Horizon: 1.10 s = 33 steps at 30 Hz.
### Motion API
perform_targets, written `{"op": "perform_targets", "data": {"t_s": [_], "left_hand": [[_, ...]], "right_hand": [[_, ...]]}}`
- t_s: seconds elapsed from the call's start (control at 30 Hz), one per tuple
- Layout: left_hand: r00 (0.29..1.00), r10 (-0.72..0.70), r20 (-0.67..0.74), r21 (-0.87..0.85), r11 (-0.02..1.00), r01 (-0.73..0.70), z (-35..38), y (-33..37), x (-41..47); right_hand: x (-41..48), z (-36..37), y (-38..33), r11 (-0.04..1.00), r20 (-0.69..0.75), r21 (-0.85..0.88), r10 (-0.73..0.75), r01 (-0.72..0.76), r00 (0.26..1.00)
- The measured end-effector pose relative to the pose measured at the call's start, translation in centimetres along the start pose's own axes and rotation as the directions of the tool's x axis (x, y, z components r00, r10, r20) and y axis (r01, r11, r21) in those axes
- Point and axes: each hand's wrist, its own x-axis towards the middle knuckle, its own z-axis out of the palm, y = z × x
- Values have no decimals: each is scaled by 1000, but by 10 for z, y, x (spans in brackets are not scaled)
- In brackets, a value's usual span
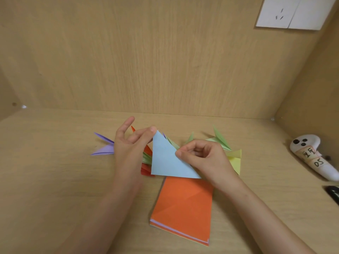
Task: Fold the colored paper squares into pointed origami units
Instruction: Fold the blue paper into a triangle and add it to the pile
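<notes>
Light-blue triangle, orange paper stack, purple, green, yellow folded units, tan wood desk.

Left of the purple unit the tabletop lies bare out to the edge; a bare strip runs along the foot of the back panel; the blue triangle, pinched by my left hand and right hand, blocks the middle, the paper stack just nearer me; on my right the green units and yellow unit crowd close; beyond a bare stretch, the white controller, a black object and the side wall close things off.
</notes>
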Motion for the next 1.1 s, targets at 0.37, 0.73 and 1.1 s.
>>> {"op": "perform_targets", "data": {"t_s": [0.37,0.73,1.1], "left_hand": [[985,7,171,148,988,-33,8,-3,-7],[954,-95,283,268,963,16,6,-3,-7],[951,-91,296,278,960,5,6,-3,-8]], "right_hand": [[4,-9,-6,967,-198,256,45,8,979],[6,-9,-1,988,-146,150,-11,33,989],[7,-15,5,926,-86,-190,-347,326,934]]}}
